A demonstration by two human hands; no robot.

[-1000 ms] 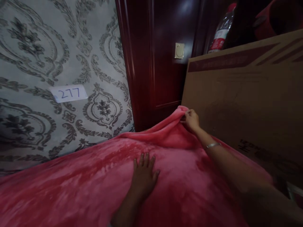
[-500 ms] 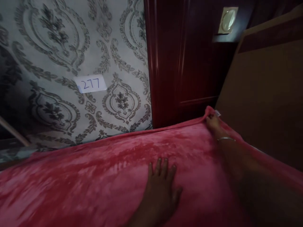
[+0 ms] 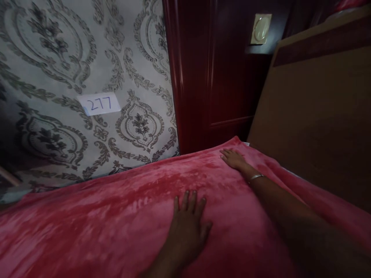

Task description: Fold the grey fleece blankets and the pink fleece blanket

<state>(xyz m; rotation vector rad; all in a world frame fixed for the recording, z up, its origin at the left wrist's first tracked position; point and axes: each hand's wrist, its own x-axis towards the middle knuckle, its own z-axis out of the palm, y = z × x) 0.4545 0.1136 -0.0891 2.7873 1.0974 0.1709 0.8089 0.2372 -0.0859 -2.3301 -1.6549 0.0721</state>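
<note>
A plush pink-red blanket [image 3: 121, 224] spreads over the surface before me, reaching back to the wall. My left hand [image 3: 187, 227] lies flat on its middle with the fingers spread. Farther off on the right, my right hand [image 3: 233, 159] rests palm down near the blanket's back right corner, fingers stretched out and nothing held. A bracelet [image 3: 256, 177] circles the right wrist. Just past that hand the corner rises to a small peak, and a white tag [image 3: 246, 143] shows beside it.
Patterned grey wallpaper [image 3: 107, 69] bearing a paper marked 277 [image 3: 101, 104] stands behind. Dark red wood panelling [image 3: 194, 85] carries a square pale fitting [image 3: 261, 29]. A large cardboard sheet or box [image 3: 313, 112] borders the blanket's right side. A pole end [image 3: 10, 177] shows far left.
My right hand has let go of the blanket's corner and now lies flat just in front of it. The corner sits flatter. My left hand stays spread on the blanket; the view has shifted slightly.
</note>
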